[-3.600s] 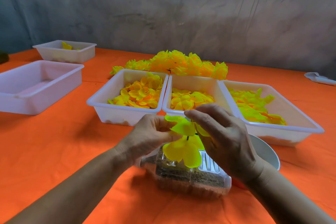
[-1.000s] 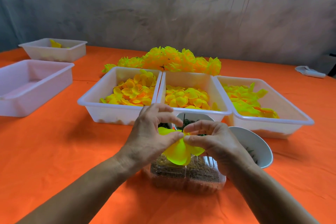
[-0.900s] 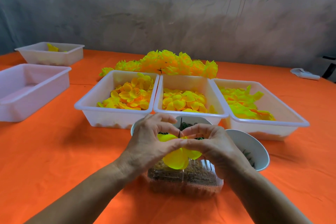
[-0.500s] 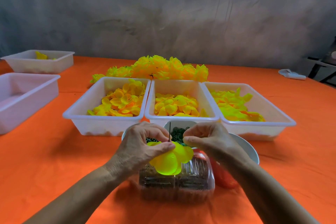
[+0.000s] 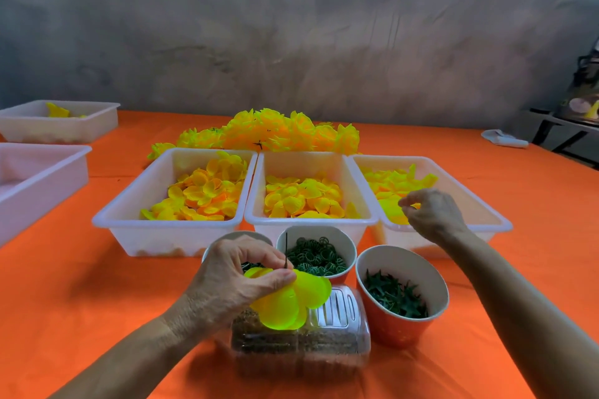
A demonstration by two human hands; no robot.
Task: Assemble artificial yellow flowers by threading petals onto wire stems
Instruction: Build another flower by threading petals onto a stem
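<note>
My left hand (image 5: 241, 272) pinches a partly built flower of yellow-green petals (image 5: 291, 298) threaded on a thin dark wire stem (image 5: 286, 249) that sticks up between the fingers. It is held above a clear plastic box (image 5: 324, 343) near the front of the table. My right hand (image 5: 432, 212) reaches into the right white tray (image 5: 486, 220), fingertips pinched at a yellow-green petal (image 5: 393, 210) lying there. Whether the petal is lifted cannot be told.
Two more white trays of yellow petals (image 5: 201, 194) (image 5: 301, 197) stand side by side. Behind them lies a heap of finished yellow flowers (image 5: 275, 134). Cups of green parts (image 5: 316, 257) (image 5: 397, 296) sit by the box. Two further trays (image 5: 42, 172) (image 5: 61, 120) are at left.
My right hand has let go of the flower and moved right and forward into the right tray. My left hand keeps holding the flower and stem. The view has shifted right.
</note>
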